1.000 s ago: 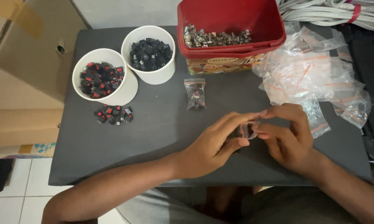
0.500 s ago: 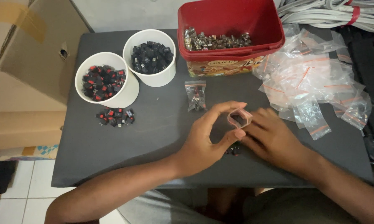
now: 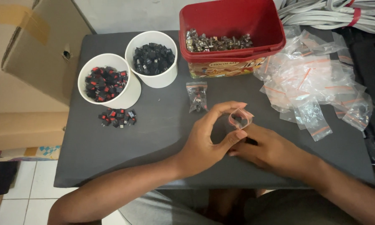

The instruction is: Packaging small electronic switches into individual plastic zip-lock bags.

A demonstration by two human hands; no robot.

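Note:
My left hand pinches a small clear zip bag with a red strip, holding its mouth open just above the dark grey table. My right hand lies on the table right behind that bag. Its fingers are bunched over a small dark part, and whether they grip it is hidden. A filled little bag of parts lies just left of the open bag.
Two white cups stand at the back left, one with red-and-black switches and one with black switches. A loose pile of switches lies before them. A red tub holds metal parts. Empty zip bags are heaped on the right.
My hands came apart. The left hand lifted the open zip bag. The right hand dropped flat onto the table behind it.

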